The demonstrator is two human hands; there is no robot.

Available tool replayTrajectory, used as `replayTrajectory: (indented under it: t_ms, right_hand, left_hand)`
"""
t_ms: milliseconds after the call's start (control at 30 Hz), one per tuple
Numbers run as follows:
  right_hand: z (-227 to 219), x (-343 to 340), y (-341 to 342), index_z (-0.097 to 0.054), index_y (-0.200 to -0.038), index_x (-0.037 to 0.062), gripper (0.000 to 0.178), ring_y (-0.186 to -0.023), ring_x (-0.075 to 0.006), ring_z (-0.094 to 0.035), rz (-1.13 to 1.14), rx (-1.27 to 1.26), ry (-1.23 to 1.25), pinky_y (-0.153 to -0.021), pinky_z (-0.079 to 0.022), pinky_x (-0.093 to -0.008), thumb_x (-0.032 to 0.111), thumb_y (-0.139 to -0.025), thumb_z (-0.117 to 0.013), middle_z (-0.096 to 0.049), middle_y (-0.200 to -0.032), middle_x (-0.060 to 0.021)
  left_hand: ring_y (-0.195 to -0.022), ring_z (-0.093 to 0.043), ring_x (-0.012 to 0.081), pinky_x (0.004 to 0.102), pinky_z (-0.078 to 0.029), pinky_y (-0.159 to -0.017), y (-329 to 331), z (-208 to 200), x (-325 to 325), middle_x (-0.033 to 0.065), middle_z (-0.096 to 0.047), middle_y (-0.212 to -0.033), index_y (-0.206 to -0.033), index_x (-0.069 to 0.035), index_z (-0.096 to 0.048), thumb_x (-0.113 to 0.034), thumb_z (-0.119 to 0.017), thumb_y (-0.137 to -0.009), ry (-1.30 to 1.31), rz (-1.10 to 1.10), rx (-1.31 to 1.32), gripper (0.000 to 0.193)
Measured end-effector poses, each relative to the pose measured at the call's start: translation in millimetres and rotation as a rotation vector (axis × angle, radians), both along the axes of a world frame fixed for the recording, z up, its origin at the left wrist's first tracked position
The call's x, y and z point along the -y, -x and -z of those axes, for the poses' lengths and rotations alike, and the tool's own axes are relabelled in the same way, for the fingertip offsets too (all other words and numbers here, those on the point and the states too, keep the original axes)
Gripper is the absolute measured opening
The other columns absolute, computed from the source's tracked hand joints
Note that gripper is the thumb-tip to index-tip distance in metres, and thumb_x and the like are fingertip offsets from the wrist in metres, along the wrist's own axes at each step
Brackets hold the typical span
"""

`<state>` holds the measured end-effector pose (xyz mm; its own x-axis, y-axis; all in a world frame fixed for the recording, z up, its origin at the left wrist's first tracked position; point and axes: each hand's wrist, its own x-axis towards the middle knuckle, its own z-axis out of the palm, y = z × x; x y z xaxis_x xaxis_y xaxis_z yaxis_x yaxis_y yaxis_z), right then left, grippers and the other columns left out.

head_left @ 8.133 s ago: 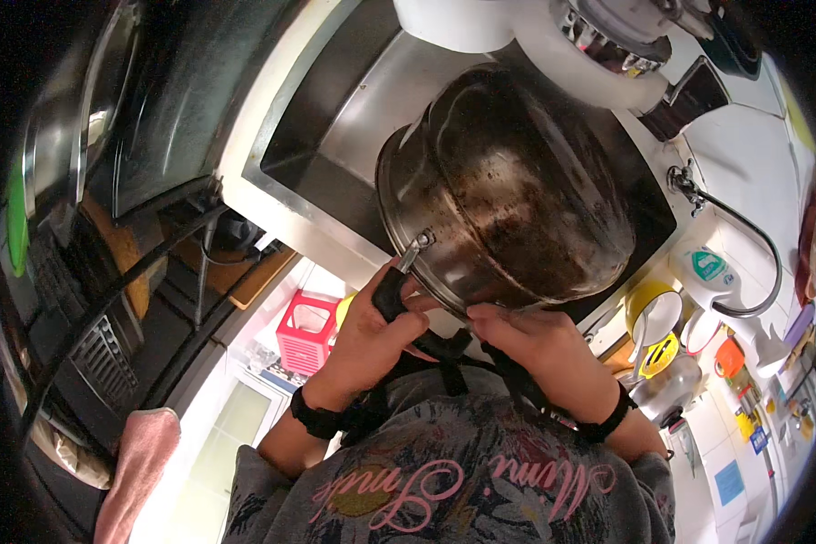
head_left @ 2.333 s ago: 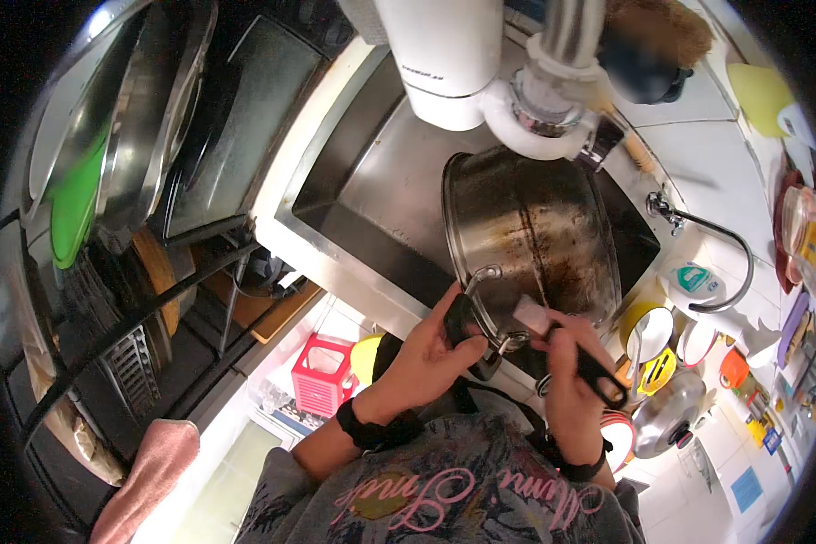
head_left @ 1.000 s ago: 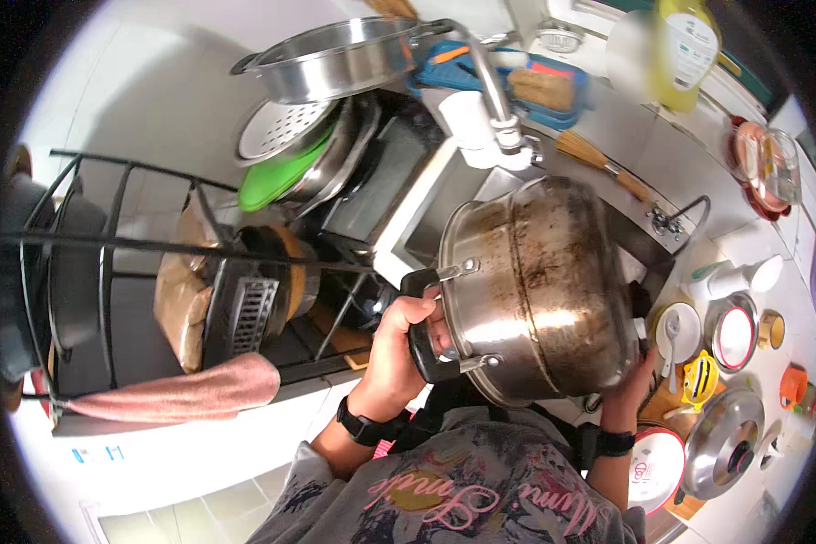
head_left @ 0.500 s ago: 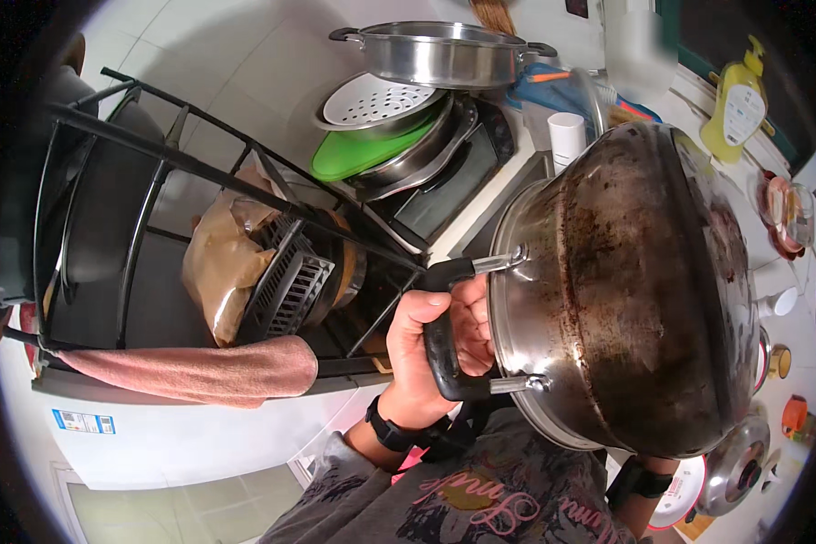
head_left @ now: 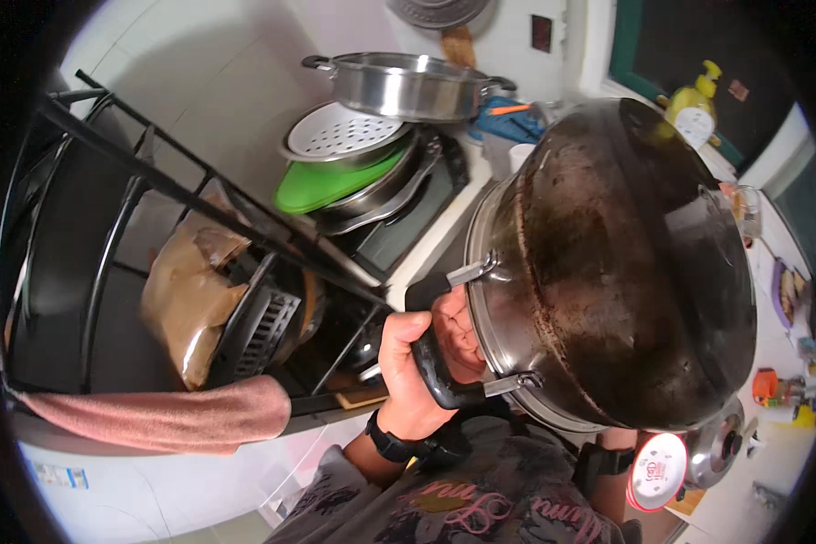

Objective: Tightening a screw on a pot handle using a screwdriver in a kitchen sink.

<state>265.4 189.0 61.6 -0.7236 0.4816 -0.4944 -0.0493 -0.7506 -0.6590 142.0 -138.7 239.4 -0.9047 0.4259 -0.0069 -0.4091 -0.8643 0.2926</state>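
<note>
A large steel pot (head_left: pixel 598 281), scorched dark brown over its wall and base, is held up on its side in front of me. My left hand (head_left: pixel 417 363) is closed around its black loop handle (head_left: pixel 437 367), the thumb lying over the grip. Behind the lower edge of the pot, my right wrist wears a black band (head_left: pixel 603 460). Most of my right hand (head_left: pixel 618 439) is hidden by the pot, so its fingers do not show. The pot's mouth faces left toward my left hand, and its inside cannot be seen.
At left stands a black wire rack (head_left: pixel 163 168) with a pink cloth (head_left: pixel 163 417) on its edge. Beyond it are a wide steel pan (head_left: pixel 408 86), a perforated white tray (head_left: pixel 344 133) and a green board (head_left: pixel 335 186). Rightward stand a yellow pump bottle (head_left: pixel 695 109), bowls (head_left: pixel 657 471) and a lid (head_left: pixel 712 449).
My view has shifted, so the rack and cloth sit farther left and lower. The pot has turned slightly and sits a little higher in the picture, still in my left hand.
</note>
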Motion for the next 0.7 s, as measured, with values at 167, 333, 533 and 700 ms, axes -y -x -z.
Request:
replayTrajectory:
  t_ms: [167,333,533,700]
  right_hand:
    - [-21.6,-7.5,7.9,-0.052,-0.119,0.0103,0.038,-0.087,-0.0173,-0.057,-0.022,-0.099,-0.053,-0.068,-0.049,-0.0315,0.038,-0.094,-0.045,-0.058,-0.107,-0.0059]
    - [-21.5,-27.8,0.3,-0.053,-0.118,0.0104,0.036,-0.084,-0.0164,-0.057,-0.242,-0.312,-0.488,-0.066,-0.049,-0.0306,0.037,-0.095,-0.045,-0.058,-0.105,-0.0055]
    - [-120.1,24.8,67.1,-0.056,-0.107,0.0041,0.023,-0.069,-0.0109,-0.054,0.068,-0.127,-0.635,-0.076,-0.047,-0.0263,0.021,-0.095,-0.046,-0.063,-0.081,-0.0024]
    - [-116.7,-12.3,91.1,-0.055,-0.109,0.003,0.022,-0.071,-0.0103,-0.055,0.02,-0.202,-0.63,-0.079,-0.046,-0.0266,0.019,-0.096,-0.048,-0.062,-0.08,-0.0026]
  left_hand:
    - [-0.128,-0.041,0.0306,0.0415,-0.027,-0.109,-3.2,9.2,-26.6,0.016,-0.04,-0.141,-0.138,0.001,-0.036,-0.036,-0.048,-0.075,0.18,0.061,-0.027,0.074]
    - [-0.112,-0.052,0.0286,0.0381,-0.04,-0.096,19.1,29.9,-34.9,0.0144,-0.052,-0.127,-0.134,0.002,-0.04,-0.035,-0.049,-0.077,-0.487,0.239,-0.112,0.069]
    - [-0.126,-0.044,0.0325,0.0438,-0.032,-0.107,13.1,26.5,-47.3,0.0192,-0.043,-0.138,-0.137,0.003,-0.033,-0.025,-0.055,-0.074,0.116,0.11,-0.122,0.073]
    - [-0.126,-0.044,0.0349,0.0467,-0.033,-0.107,27.4,34.2,-44.0,0.0186,-0.043,-0.137,-0.14,-0.002,-0.028,-0.003,-0.056,-0.072,0.138,0.334,-0.286,0.074]
